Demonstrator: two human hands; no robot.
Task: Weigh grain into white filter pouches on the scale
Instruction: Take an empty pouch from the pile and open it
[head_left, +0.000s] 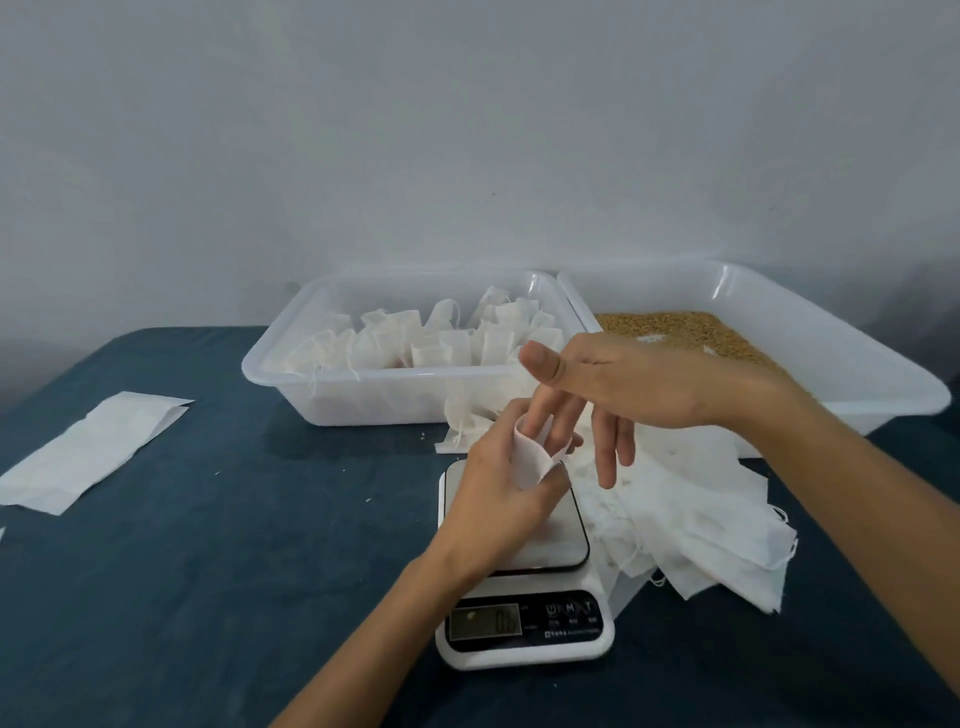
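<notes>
Above the scale (522, 561), the left hand (501, 499) grips an empty filter pouch (532, 460) while straight right-hand (631, 387) fingers (545, 413) spread its mouth for grain (685, 330) from the tray just beyond.

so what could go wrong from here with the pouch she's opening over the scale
1. The left hand holds the pouch above the scale while right hand fingers spread its mouth; the thin fabric might tear or slip.
2. The loose pile of empty pouches touches the scale's edge and could skew the reading.
3. The grain sits in a far tray, so it may spill on the way over.
</notes>
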